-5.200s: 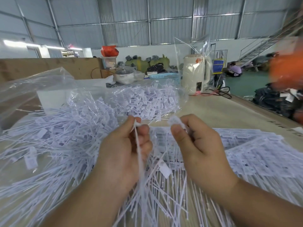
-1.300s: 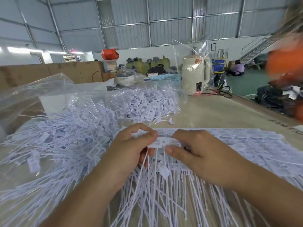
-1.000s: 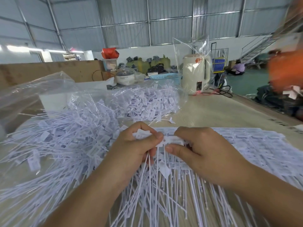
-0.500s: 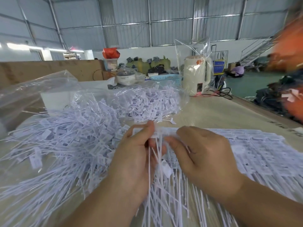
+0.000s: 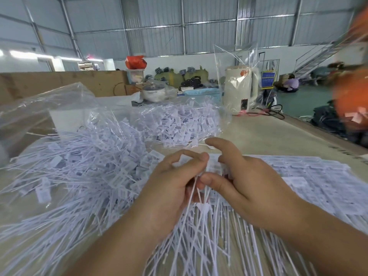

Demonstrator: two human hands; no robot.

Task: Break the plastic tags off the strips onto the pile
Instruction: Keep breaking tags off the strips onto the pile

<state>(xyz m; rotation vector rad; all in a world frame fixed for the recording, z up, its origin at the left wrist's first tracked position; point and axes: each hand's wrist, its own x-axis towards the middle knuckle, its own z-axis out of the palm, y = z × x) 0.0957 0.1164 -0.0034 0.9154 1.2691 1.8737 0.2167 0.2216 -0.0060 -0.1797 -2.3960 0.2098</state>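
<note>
My left hand (image 5: 169,196) pinches a tag (image 5: 192,193), its stem running down toward me. Right hand (image 5: 247,188) grips the strip (image 5: 214,166) beside it; the pile (image 5: 85,168) sits left.

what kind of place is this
Most likely a warehouse or small factory floor: corrugated metal walls on steel framing, a metal staircase, stuffed sacks along the far wall, and a long worktable heaped with loose plastic tags.

tags (image 5: 83,168): white matt plastic
bag (image 5: 59,104): clear glossy plastic film
bench (image 5: 264,136): pale matt wood
walls (image 5: 159,18): corrugated metal
</note>
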